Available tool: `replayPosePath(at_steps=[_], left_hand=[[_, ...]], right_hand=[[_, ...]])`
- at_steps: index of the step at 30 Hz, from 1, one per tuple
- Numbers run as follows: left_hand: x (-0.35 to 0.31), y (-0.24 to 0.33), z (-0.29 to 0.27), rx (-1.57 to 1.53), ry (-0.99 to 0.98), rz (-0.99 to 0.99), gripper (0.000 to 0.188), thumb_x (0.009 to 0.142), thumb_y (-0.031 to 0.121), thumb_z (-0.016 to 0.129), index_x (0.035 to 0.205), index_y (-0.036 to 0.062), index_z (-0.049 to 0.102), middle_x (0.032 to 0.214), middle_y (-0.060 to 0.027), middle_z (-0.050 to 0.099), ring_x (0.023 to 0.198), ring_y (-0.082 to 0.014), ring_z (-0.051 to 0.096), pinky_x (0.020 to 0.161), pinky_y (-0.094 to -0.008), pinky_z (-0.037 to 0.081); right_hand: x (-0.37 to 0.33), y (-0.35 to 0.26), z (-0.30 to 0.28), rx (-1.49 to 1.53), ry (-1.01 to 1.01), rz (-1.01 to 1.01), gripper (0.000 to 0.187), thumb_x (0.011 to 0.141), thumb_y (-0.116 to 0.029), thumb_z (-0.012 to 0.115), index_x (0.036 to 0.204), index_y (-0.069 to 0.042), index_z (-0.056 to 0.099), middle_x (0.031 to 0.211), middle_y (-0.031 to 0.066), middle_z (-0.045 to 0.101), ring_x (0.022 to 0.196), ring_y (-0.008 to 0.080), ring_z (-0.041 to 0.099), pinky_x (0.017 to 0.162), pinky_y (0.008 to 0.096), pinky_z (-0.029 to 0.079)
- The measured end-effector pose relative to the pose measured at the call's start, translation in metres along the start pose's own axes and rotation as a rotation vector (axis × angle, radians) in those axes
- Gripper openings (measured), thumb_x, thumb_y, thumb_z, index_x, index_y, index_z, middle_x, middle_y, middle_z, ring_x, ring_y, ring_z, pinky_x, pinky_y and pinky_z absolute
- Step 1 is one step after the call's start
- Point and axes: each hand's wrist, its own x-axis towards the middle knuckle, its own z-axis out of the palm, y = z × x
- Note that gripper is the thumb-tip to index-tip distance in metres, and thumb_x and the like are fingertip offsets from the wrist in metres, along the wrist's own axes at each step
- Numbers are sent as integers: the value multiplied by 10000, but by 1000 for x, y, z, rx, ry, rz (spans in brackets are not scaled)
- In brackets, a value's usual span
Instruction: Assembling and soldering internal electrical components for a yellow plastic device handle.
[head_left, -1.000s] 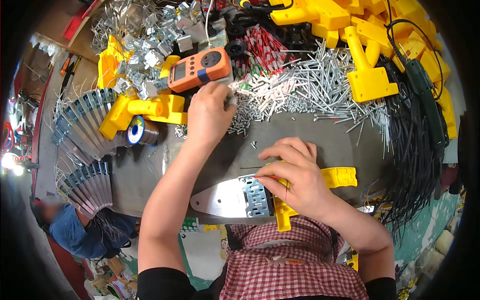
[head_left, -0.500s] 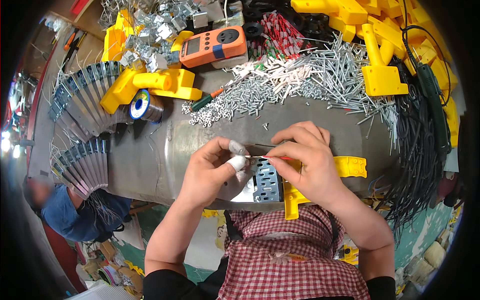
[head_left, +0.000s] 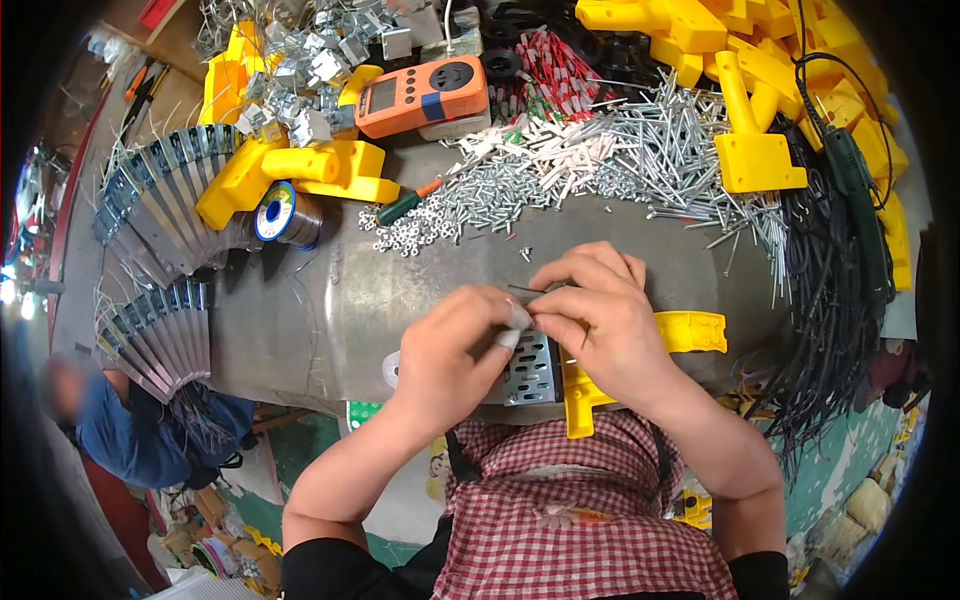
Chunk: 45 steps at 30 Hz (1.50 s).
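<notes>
My left hand [head_left: 455, 350] and my right hand [head_left: 605, 325] meet fingertip to fingertip above a perforated metal plate [head_left: 532, 372]. White coverings wrap the left thumb and forefinger, which are pinched; what lies between them is hidden. A thin dark wire [head_left: 522, 289] sticks out leftward from my closed right fingers. Under and beside the right hand lies a yellow plastic handle shell [head_left: 692, 332], its other arm reaching down past the plate near the bench's front edge.
Loose screws [head_left: 490, 200], nuts [head_left: 415, 228] and long bolts [head_left: 690, 130] lie beyond my hands. A green screwdriver [head_left: 402, 206], solder spool [head_left: 287, 215] and orange meter [head_left: 425, 97] sit at left. Black cords [head_left: 830, 310] hang at right. A person [head_left: 150, 430] is at lower left.
My left hand has moved right and up against the right fingertips. The red wire seen between the hands is now hidden, and the left fingers cover more of the metal plate.
</notes>
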Motion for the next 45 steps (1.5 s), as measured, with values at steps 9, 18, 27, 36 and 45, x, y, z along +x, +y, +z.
replayPosePath(at_steps=[9, 18, 27, 36, 45], left_hand=[[7, 8, 6, -69, 63, -37, 237, 687, -58, 674, 898, 33, 618, 900, -97, 639, 817, -270, 640, 705, -325, 520], [3, -4, -1, 271, 190, 280, 289, 574, -99, 615, 840, 12, 637, 797, -112, 630, 740, -272, 630, 629, -326, 508], [-23, -15, -8, 68, -64, -162, 726, 611, 169, 790, 1231, 7, 450, 1153, -176, 519, 1068, -335, 505, 953, -383, 397], [-31, 2, -13, 228, -337, -98, 1039, 470, 213, 864, 1336, -28, 343, 1206, -220, 464, 1152, -415, 424, 971, -465, 381], [-4, 17, -19, 30, 56, 60, 702, 737, 205, 704, 1325, -34, 404, 1259, -198, 504, 1167, -303, 505, 994, -411, 386]], right_hand=[[-3, 5, -13, -37, -23, 6, 136, 741, -220, 706, 852, -143, 707, 983, -25, 611, 1034, 189, 501, 906, 384, 297], [-2, -11, -12, -38, -29, -40, 173, 755, -224, 694, 861, -90, 664, 1059, 17, 598, 1087, 234, 483, 922, 433, 305], [-31, 4, -83, -363, 203, -7, 263, 735, -199, 709, 954, -80, 623, 987, 64, 602, 981, 250, 554, 868, 404, 386], [-51, 79, -196, -1048, 408, 475, 428, 750, -120, 678, 1162, -78, 570, 990, 135, 545, 872, 319, 563, 765, 425, 483], [-49, 69, -294, 158, 713, 562, 354, 883, -133, 561, 1156, 92, 555, 715, 4, 557, 588, 39, 488, 522, 166, 376]])
